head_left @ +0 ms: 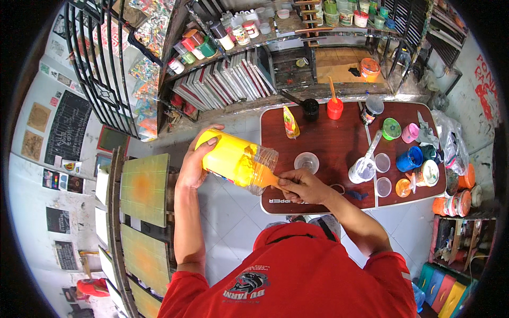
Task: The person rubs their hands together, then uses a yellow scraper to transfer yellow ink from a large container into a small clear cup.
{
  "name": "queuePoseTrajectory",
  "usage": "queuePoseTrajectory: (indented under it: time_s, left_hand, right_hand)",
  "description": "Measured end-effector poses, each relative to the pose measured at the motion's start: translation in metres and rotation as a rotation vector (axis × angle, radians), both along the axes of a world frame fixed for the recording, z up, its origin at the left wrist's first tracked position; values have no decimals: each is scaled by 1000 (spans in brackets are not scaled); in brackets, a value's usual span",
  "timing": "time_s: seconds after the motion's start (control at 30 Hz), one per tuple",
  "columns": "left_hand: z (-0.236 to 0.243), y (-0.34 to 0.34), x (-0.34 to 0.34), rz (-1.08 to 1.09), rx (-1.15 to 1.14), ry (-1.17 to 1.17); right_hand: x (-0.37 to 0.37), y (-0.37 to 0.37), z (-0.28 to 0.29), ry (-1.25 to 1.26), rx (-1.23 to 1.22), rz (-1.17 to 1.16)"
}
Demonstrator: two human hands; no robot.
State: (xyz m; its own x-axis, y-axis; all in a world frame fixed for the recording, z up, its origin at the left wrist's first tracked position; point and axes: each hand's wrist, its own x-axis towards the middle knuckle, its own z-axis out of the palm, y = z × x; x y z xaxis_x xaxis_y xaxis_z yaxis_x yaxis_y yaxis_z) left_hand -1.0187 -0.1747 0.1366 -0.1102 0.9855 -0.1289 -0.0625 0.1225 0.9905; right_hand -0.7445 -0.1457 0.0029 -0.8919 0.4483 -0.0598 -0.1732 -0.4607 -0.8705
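My left hand [192, 164] is wrapped around a clear plastic jar of yellow paint [225, 156], held tilted on its side with its mouth toward the right. In my right hand [305, 185] is the handle of an orange spatula [269, 178], whose other end reaches inside the jar's mouth. Yellow paint coats the jar's inner wall; the spatula's tip is hard to make out in it. Beyond the jar, an empty clear plastic cup [306, 163] stands on the dark red table [331, 146]. A yellow pouch [291, 123] stands farther back.
Black [310, 109] and red [334, 109] paint pots with handles sticking out stand at the table's back. A white paint cup [361, 170], a blue pot [409, 159] and several small tubs fill its right side. Screen frames [144, 183] line the rack at left; paint jars crowd the shelf [275, 37] behind.
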Motion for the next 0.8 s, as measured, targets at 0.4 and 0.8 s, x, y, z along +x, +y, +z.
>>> queuePoseTrajectory:
  time_s: [0.4,0.8]
  left_hand:
    - [-22,-3,-1,-28,219,22]
    - [-61,-19,-13,43,231,-280]
  right_hand:
    - [-9,-29,-7,201,-398,103]
    - [-21,-47,-29,319,-391,48]
